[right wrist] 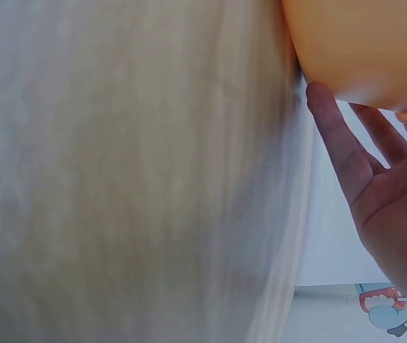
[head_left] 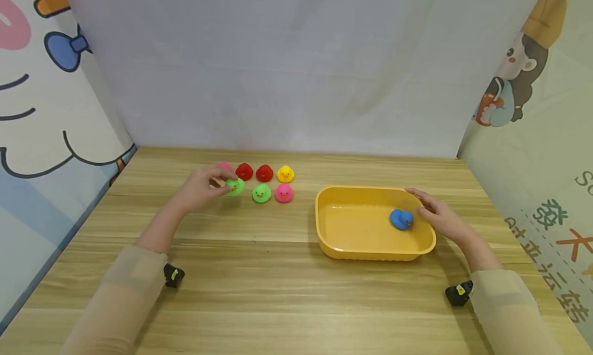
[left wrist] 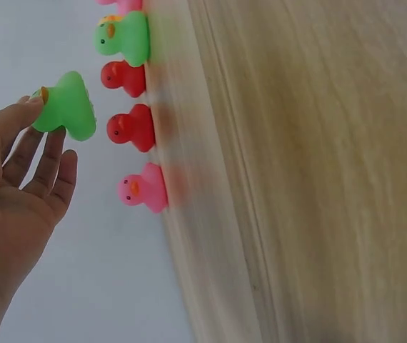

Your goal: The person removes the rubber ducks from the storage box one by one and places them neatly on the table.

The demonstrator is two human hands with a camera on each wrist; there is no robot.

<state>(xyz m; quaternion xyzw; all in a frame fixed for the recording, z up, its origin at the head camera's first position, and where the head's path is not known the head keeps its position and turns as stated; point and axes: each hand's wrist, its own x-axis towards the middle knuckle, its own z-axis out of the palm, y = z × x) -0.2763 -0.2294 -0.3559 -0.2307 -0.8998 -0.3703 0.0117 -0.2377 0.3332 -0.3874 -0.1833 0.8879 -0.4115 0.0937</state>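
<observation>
My left hand (head_left: 204,188) pinches a green rubber duck (left wrist: 68,107) between thumb and fingers. In the left wrist view it is held off the table, beside the row of ducks. Two red ducks (head_left: 244,172) and a pink duck (left wrist: 144,188) stand near that hand. To their right are a yellow duck (head_left: 285,174), another green duck (head_left: 261,193) and a second pink duck (head_left: 284,193). My right hand (head_left: 440,218) holds the right end of a yellow plastic basin (head_left: 356,254), its thumb at the rim and other fingers along the outside. A blue duck (head_left: 401,219) sits inside the basin.
Everything stands on a wood-grain table (head_left: 259,303). A pale cloth (head_left: 278,77) hangs behind the table's far edge, and printed panels (head_left: 546,154) flank it. A small black device (head_left: 173,276) is strapped at each wrist.
</observation>
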